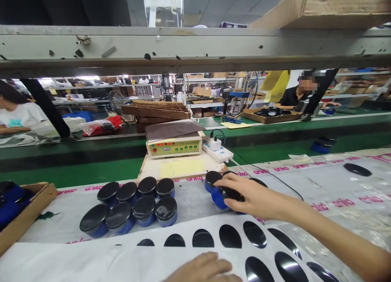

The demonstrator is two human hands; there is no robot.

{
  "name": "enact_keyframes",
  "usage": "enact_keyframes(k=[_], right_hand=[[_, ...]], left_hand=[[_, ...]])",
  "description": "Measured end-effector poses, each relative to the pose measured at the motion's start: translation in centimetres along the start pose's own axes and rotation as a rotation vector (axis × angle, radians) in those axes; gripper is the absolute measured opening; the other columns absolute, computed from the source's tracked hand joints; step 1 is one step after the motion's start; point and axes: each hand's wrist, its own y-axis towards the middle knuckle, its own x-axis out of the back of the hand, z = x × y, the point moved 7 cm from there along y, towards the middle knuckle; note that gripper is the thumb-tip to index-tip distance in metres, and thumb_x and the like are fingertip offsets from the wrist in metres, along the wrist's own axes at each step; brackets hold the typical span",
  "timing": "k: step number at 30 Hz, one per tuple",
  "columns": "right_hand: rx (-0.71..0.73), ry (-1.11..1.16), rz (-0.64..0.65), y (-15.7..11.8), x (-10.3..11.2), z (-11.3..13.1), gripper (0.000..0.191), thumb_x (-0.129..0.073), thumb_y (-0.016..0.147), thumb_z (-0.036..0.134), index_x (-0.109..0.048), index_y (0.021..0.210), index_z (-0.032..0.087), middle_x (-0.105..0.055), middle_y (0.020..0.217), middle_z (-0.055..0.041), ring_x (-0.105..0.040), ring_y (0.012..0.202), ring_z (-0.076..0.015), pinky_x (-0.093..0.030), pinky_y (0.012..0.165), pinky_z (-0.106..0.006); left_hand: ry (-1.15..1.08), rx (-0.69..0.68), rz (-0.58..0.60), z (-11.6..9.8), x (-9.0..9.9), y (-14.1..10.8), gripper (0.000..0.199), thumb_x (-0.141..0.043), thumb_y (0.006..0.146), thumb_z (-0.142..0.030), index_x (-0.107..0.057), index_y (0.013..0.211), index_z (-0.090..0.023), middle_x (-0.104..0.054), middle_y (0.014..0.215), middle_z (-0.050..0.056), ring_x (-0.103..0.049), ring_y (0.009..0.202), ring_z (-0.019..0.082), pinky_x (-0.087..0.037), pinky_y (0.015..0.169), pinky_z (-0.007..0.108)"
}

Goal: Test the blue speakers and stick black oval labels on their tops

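Note:
My right hand (255,194) is closed around a round blue piece with a black top (220,198), held tilted among similar pieces right of centre. One such piece (211,179) stands just behind it; others are partly hidden by my hand. My left hand (204,269) lies flat with fingers stretched on a white sheet of black oval stickers (203,238), at the bottom edge of the view. To the left, several blue pieces with black tops (144,208) stand upright in two rows.
A cardboard box (36,204) with blue pieces stands at left. Behind the work surface are a control box (174,145), a white power strip (218,151) and a green conveyor belt (100,168). A shelf beam (195,47) crosses overhead. A loose black disc (357,169) lies at right. Two people sit beyond.

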Motion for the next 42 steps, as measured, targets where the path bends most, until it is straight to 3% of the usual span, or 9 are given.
enact_keyframes(k=[1, 3, 5, 8, 11, 16, 25, 32, 42], right_hand=[[0.003, -0.025, 0.000, 0.1, -0.6, 0.3, 0.042, -0.049, 0.088, 0.033, -0.050, 0.129, 0.030, -0.050, 0.128, -0.0087, -0.057, 0.106, -0.0245, -0.047, 0.083, -0.033], [-0.023, -0.107, -0.010, 0.5, -2.0, 1.0, 0.043, -0.052, 0.083, 0.021, -0.055, 0.125, 0.024, -0.048, 0.127, -0.0138, -0.057, 0.102, -0.0295, -0.047, 0.081, -0.041], [-0.060, -0.150, -0.032, 0.9, -2.8, 1.4, 0.045, -0.052, 0.079, 0.014, -0.056, 0.123, 0.017, -0.049, 0.126, -0.0181, -0.056, 0.100, -0.0336, -0.044, 0.082, -0.050], [-0.075, -0.126, -0.049, 1.0, -2.5, 0.8, 0.040, -0.058, 0.077, 0.017, -0.058, 0.117, 0.016, -0.055, 0.119, -0.0153, -0.053, 0.106, -0.0341, -0.041, 0.089, -0.051], [-0.121, -0.074, -0.066, 0.2, -0.9, -1.9, 0.029, -0.054, 0.083, 0.029, -0.060, 0.110, 0.021, -0.060, 0.112, -0.0106, -0.056, 0.102, -0.0294, -0.045, 0.086, -0.044], [-0.229, 0.002, -0.139, -0.1, 0.2, -6.6, 0.041, -0.042, 0.090, 0.036, -0.048, 0.129, 0.024, -0.056, 0.126, -0.0100, -0.053, 0.114, -0.0273, -0.043, 0.091, -0.040], [-0.199, 0.109, -0.117, 2.7, -2.0, -7.8, 0.045, -0.050, 0.085, 0.039, -0.052, 0.126, 0.023, -0.059, 0.124, -0.0096, -0.055, 0.113, -0.0272, -0.041, 0.095, -0.037], [-0.225, 0.122, -0.152, 1.9, -2.1, -7.8, 0.045, -0.048, 0.087, 0.038, -0.049, 0.129, 0.022, -0.055, 0.129, -0.0107, -0.053, 0.115, -0.0274, -0.040, 0.097, -0.039], [-0.191, 0.102, -0.147, 2.3, -2.4, -8.4, 0.052, -0.046, 0.086, 0.046, -0.050, 0.129, 0.017, -0.056, 0.129, -0.0129, -0.053, 0.117, -0.0290, -0.042, 0.097, -0.043]], left_hand=[[-0.091, 0.022, 0.005, 1.1, 1.5, 0.9, 0.026, -0.040, 0.097, -0.032, -0.058, 0.111, -0.019, -0.070, 0.103, 0.003, -0.063, 0.099, 0.013, -0.047, 0.091, 0.021], [-0.140, 0.320, -0.022, 6.0, 4.4, 3.0, 0.022, -0.041, 0.093, -0.021, -0.061, 0.103, -0.019, -0.068, 0.096, 0.004, -0.062, 0.094, 0.016, -0.049, 0.088, 0.028], [-0.108, 0.417, -0.041, 10.2, 6.1, 5.1, 0.036, -0.039, 0.087, -0.009, -0.054, 0.120, -0.015, -0.060, 0.118, 0.012, -0.053, 0.113, 0.023, -0.042, 0.098, 0.041], [-0.150, 0.368, 0.084, 14.8, 4.7, 7.6, 0.065, -0.058, 0.073, -0.006, -0.044, 0.134, -0.025, -0.041, 0.141, 0.009, -0.037, 0.131, 0.028, -0.033, 0.107, 0.044], [-0.206, 0.314, 0.171, 16.8, 2.1, 8.6, 0.073, -0.071, 0.069, -0.015, -0.044, 0.134, -0.032, -0.041, 0.142, 0.003, -0.044, 0.126, 0.025, -0.038, 0.104, 0.035], [-0.192, 0.444, 0.072, 17.7, 1.7, 8.1, 0.070, -0.070, 0.076, -0.030, -0.038, 0.137, -0.024, -0.049, 0.131, 0.010, -0.051, 0.117, 0.027, -0.041, 0.098, 0.039], [-0.220, 0.402, 0.169, 16.3, 3.2, 7.4, 0.039, -0.060, 0.075, -0.018, -0.061, 0.114, -0.025, -0.067, 0.099, 0.000, -0.062, 0.077, 0.015, -0.048, 0.072, 0.023], [-0.113, 0.495, 0.106, 15.9, 2.5, 7.0, 0.055, -0.056, 0.072, -0.017, -0.054, 0.126, -0.022, -0.060, 0.107, 0.006, -0.060, 0.085, 0.021, -0.047, 0.077, 0.030], [-0.062, 0.549, 0.177, 15.6, 2.4, 7.1, 0.057, -0.063, 0.078, -0.032, -0.043, 0.131, -0.021, -0.056, 0.120, 0.008, -0.057, 0.106, 0.024, -0.046, 0.089, 0.032]])
